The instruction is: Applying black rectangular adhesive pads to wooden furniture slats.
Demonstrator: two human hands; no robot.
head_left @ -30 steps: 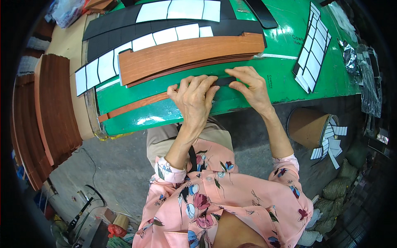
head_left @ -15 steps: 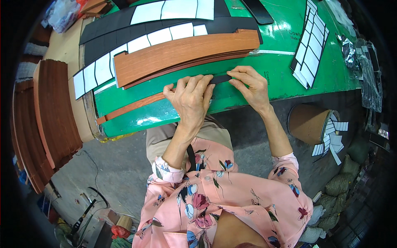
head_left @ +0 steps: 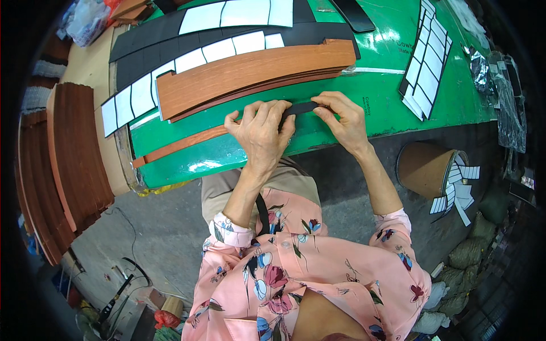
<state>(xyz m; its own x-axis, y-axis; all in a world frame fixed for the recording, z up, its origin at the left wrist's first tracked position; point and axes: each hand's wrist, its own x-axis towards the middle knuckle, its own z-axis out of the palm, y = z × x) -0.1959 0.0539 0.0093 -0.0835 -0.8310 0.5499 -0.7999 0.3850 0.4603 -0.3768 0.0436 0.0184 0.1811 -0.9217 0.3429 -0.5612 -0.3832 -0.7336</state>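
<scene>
A narrow wood-grain strip [head_left: 182, 145] lies along the front of the green tabletop, its right end going under my left hand [head_left: 261, 131]. The fingers of that hand are bent and pressed down where the strip meets a short black strip [head_left: 301, 108]. Between thumb and forefinger my right hand [head_left: 345, 122] pinches the far right end of the black strip. Whether the two strips are joined is hidden beneath my left fingers. Just behind my hands rests a stack of wide wood-grain boards [head_left: 256, 71] with notched ends.
Black sheets [head_left: 148, 65] with white rectangular pads [head_left: 244, 14] lie behind the boards. To the right are another white-padded piece [head_left: 429, 59] and a black phone-like slab [head_left: 355, 16]. Brown curved panels [head_left: 79, 153] stand at left. A bin [head_left: 421, 170] with white scraps sits right on the floor.
My left thumb and fingers have shifted slightly along the black strip, showing a little more of it. My right hand has moved slightly left, still pinching the end.
</scene>
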